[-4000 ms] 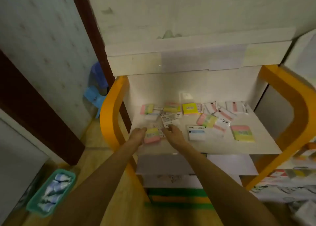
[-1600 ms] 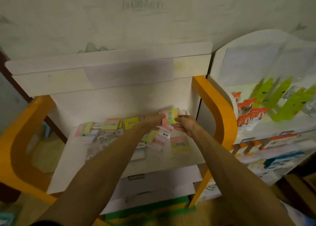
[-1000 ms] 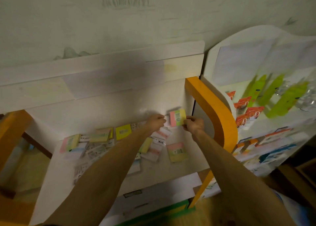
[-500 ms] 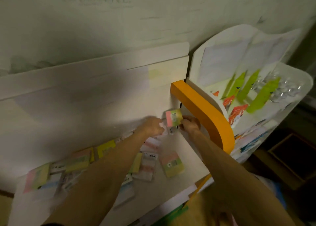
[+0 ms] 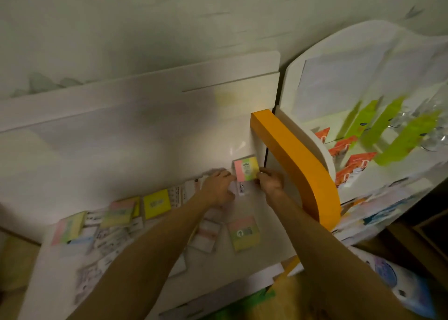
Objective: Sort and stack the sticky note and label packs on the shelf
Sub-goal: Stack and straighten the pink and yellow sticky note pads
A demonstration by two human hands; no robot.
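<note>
A pink, green and yellow sticky note pack (image 5: 245,168) stands upright against the back wall at the far right corner of the white shelf (image 5: 264,254). My right hand (image 5: 269,182) pinches its right edge and my left hand (image 5: 218,186) touches its left edge. A white label pack (image 5: 242,189) lies just below it between my hands. Another multicolour pack (image 5: 244,233) lies flat near the front right. A yellow pack (image 5: 156,203), a pastel pack (image 5: 121,213), a pink-green pack (image 5: 69,227) and several white label packs (image 5: 109,239) are scattered to the left.
An orange curved side rail (image 5: 298,167) closes the shelf on the right, close to my right hand. Beyond it a white rack (image 5: 363,53) holds green (image 5: 388,125) and orange-red packets (image 5: 349,157). A white ledge (image 5: 145,84) overhangs the shelf.
The pack went from the front left of the shelf, lifted between both hands, to the far right corner, where it now stands against the back wall. My view swung right.
</note>
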